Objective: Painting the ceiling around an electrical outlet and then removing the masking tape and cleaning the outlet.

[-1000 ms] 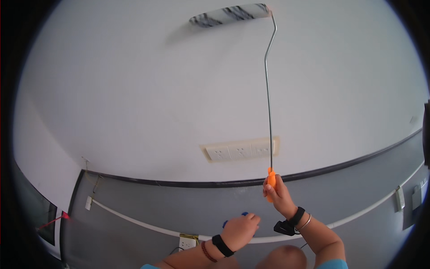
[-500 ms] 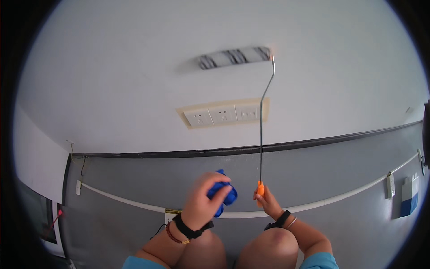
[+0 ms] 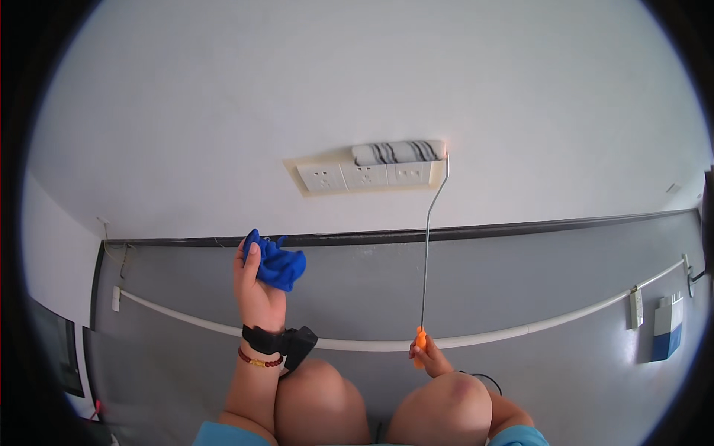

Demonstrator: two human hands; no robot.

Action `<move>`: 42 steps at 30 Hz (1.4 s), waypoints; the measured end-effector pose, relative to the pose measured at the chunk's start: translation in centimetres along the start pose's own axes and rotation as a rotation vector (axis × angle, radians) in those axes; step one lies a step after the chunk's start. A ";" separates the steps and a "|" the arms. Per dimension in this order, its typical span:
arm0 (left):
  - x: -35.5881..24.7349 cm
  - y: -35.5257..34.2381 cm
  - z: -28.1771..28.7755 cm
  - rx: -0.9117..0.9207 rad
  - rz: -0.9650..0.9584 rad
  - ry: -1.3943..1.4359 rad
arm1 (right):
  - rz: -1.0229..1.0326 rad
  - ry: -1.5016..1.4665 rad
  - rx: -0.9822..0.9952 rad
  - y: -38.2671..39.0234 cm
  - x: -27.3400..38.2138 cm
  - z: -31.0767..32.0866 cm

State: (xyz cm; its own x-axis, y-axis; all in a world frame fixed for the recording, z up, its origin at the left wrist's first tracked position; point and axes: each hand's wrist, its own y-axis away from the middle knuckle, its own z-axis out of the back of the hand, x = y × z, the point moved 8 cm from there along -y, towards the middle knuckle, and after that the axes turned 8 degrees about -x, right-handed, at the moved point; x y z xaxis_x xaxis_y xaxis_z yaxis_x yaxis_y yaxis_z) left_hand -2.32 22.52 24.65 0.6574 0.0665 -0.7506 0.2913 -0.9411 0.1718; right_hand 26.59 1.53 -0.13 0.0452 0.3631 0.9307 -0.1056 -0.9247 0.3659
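Note:
My right hand (image 3: 431, 354) is closed round the orange handle of a paint roller (image 3: 398, 152). Its long bent metal rod runs up the wall to a white sleeve with grey-black stripes. The sleeve lies level at the top edge of a white socket panel (image 3: 364, 177), overlapping its right part in view. Yellowish masking tape (image 3: 294, 169) frames the panel. In my left hand (image 3: 262, 293) a bunched blue cloth (image 3: 277, 264) is gripped between thumb and fingers, held up in front of the dark skirting strip (image 3: 335, 239).
A white wall (image 3: 223, 89) rises ahead above the grey floor (image 3: 223, 286). White cable trunking (image 3: 357, 345) curves across below, with a power strip (image 3: 637, 308) near its right end. At the right stands a blue-and-white box (image 3: 667, 328). My bent knees (image 3: 320, 401) are close to the hands.
The roller has come down the wall from above the panel to its top edge, with my right hand lower. My left hand has moved left and up with the blue cloth.

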 end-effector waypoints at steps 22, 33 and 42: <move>6.1 -3.1 5.2 -0.005 0.295 0.047 | 0.232 -0.038 -0.081 -3.4 8.6 0.4; 4.3 -2.5 2.0 0.031 0.164 0.241 | 0.522 0.052 -0.061 -5.1 24.2 0.5; 5.4 -2.9 3.2 -0.022 0.100 0.239 | 0.629 0.045 -0.044 -3.8 34.1 -1.0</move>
State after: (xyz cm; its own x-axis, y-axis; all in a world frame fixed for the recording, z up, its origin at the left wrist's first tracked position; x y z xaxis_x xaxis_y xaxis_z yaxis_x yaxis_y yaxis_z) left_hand -1.85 24.60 18.11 0.8285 0.0528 -0.5575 0.2301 -0.9397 0.2530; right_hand 27.54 17.52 30.22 -0.0803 -0.2432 0.9666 -0.1391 -0.9575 -0.2525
